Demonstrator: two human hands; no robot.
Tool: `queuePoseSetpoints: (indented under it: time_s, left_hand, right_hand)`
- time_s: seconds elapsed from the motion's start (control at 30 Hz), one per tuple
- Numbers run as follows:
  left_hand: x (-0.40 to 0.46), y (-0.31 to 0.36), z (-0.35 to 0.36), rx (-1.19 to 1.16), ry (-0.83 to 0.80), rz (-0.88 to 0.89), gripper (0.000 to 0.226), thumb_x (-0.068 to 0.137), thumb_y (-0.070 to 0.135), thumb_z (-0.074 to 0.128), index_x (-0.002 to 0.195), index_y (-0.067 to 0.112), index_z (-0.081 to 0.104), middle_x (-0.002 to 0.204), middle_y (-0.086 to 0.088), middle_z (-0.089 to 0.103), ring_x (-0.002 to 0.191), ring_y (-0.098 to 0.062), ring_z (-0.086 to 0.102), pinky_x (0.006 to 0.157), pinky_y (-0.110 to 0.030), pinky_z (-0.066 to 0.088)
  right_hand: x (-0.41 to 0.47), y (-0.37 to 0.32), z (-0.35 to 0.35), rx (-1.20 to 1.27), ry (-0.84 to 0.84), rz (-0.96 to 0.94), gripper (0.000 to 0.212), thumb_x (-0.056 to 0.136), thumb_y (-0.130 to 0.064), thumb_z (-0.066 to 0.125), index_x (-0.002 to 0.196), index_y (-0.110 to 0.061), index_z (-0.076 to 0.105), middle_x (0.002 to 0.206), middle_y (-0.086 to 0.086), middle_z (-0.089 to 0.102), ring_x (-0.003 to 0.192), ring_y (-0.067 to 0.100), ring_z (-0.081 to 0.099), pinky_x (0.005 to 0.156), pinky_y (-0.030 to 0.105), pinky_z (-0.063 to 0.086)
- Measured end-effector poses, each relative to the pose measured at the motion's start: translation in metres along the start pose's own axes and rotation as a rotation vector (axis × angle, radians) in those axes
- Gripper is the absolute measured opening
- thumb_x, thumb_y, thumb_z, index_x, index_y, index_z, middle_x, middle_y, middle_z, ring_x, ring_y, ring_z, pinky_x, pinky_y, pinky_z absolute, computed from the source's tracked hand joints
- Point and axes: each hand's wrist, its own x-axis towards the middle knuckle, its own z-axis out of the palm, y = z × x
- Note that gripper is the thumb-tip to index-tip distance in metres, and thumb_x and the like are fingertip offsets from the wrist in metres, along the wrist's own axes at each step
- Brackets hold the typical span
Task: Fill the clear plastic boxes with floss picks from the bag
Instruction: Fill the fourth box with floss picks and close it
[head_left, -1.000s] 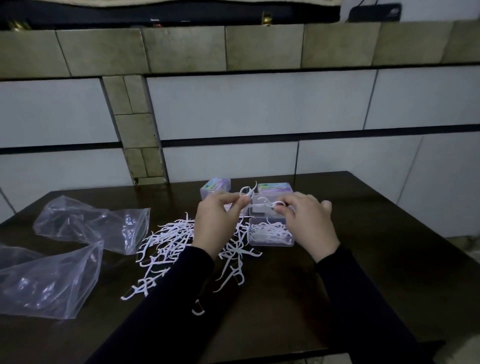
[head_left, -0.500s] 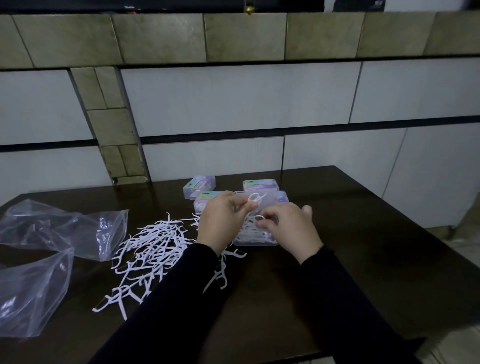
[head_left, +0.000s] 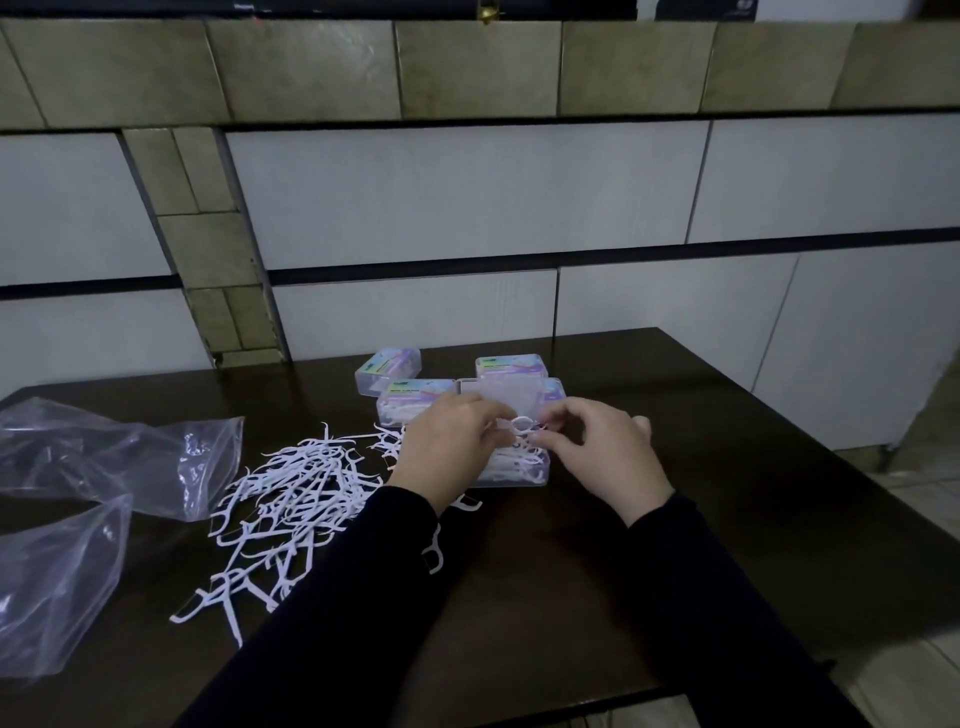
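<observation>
So the person's got both hands over the open clear box (head_left: 511, 470) mid-tabletop (head_left: 727, 519). The left hand (head_left: 447, 449) and right hand (head_left: 605, 457) both pinch a floss pick (head_left: 521, 425) between their fingers, just above the box, which already has some picks lying in it. Three closed boxes (head_left: 511, 366) with labels sit just behind it on the far side; they look done, though I can't tell for the left two. A big loose pile of picks (head_left: 291, 499) still lies to the left, near the empty-looking bags (head_left: 119, 452). Plenty left, I'd say.
</observation>
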Motion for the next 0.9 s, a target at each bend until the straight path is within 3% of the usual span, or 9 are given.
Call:
queuePoseSetpoints:
  time_s: [0.1, 0.17, 0.33, 0.4, 0.5, 0.73, 0.9]
  left_hand:
    - [-0.001, 0.006, -0.003, -0.074, -0.043, -0.023, 0.046, 0.086, 0.039, 0.065, 0.130, 0.030, 0.054, 0.102, 0.008, 0.064, 0.103, -0.010, 0.053, 0.085, -0.024, 0.041]
    - [-0.003, 0.007, -0.006, -0.099, -0.029, -0.025, 0.045, 0.083, 0.040, 0.068, 0.126, 0.028, 0.057, 0.097, 0.012, 0.061, 0.096, -0.005, 0.052, 0.082, -0.020, 0.040]
    - [-0.007, -0.007, -0.008, -0.180, -0.025, -0.131, 0.023, 0.077, 0.043, 0.074, 0.095, 0.029, 0.071, 0.093, 0.015, 0.065, 0.086, -0.001, 0.055, 0.070, -0.016, 0.038]
    - [-0.008, -0.010, -0.007, -0.186, -0.050, -0.142, 0.015, 0.081, 0.041, 0.071, 0.092, 0.030, 0.073, 0.093, 0.015, 0.067, 0.085, 0.000, 0.056, 0.069, -0.017, 0.039]
    - [-0.007, -0.008, -0.005, -0.146, -0.074, -0.085, 0.018, 0.087, 0.038, 0.065, 0.099, 0.028, 0.075, 0.097, 0.011, 0.068, 0.088, -0.005, 0.056, 0.073, -0.020, 0.038]
    - [-0.001, 0.003, 0.004, -0.059, -0.017, 0.070, 0.020, 0.089, 0.035, 0.063, 0.106, 0.029, 0.072, 0.109, 0.011, 0.066, 0.104, -0.013, 0.049, 0.095, -0.030, 0.039]
    - [0.002, 0.007, 0.011, -0.096, -0.119, -0.003, 0.026, 0.088, 0.042, 0.063, 0.113, 0.038, 0.068, 0.102, 0.004, 0.064, 0.101, -0.012, 0.048, 0.083, -0.025, 0.040]
  right_hand:
    - [-0.002, 0.003, 0.002, 0.005, -0.050, 0.014, 0.024, 0.087, -0.057, 0.056, 0.105, -0.039, 0.057, 0.103, -0.020, 0.056, 0.099, 0.003, 0.051, 0.088, 0.033, 0.026]
    - [-0.004, 0.004, 0.003, 0.006, -0.099, 0.031, 0.035, 0.082, -0.064, 0.057, 0.107, -0.040, 0.054, 0.106, -0.019, 0.054, 0.099, 0.003, 0.049, 0.087, 0.033, 0.025]
    - [-0.007, 0.006, 0.002, -0.004, -0.178, 0.039, 0.057, 0.073, -0.068, 0.065, 0.121, -0.043, 0.046, 0.119, -0.019, 0.053, 0.112, 0.005, 0.048, 0.088, 0.034, 0.024]
    - [-0.006, 0.006, 0.002, -0.026, -0.209, 0.036, 0.063, 0.073, -0.064, 0.068, 0.126, -0.044, 0.042, 0.128, -0.020, 0.052, 0.115, 0.007, 0.049, 0.091, 0.035, 0.026]
    - [-0.007, 0.004, 0.003, -0.027, -0.255, 0.046, 0.068, 0.076, -0.057, 0.070, 0.134, -0.044, 0.037, 0.134, -0.021, 0.050, 0.111, 0.008, 0.051, 0.099, 0.039, 0.027]
    - [-0.008, 0.006, 0.002, 0.001, -0.246, 0.038, 0.061, 0.078, -0.054, 0.070, 0.131, -0.046, 0.042, 0.131, -0.020, 0.052, 0.109, 0.007, 0.051, 0.099, 0.038, 0.026]
    - [-0.007, 0.007, 0.004, 0.015, -0.244, 0.033, 0.062, 0.077, -0.054, 0.071, 0.131, -0.045, 0.043, 0.128, -0.023, 0.053, 0.099, 0.004, 0.049, 0.093, 0.035, 0.026]
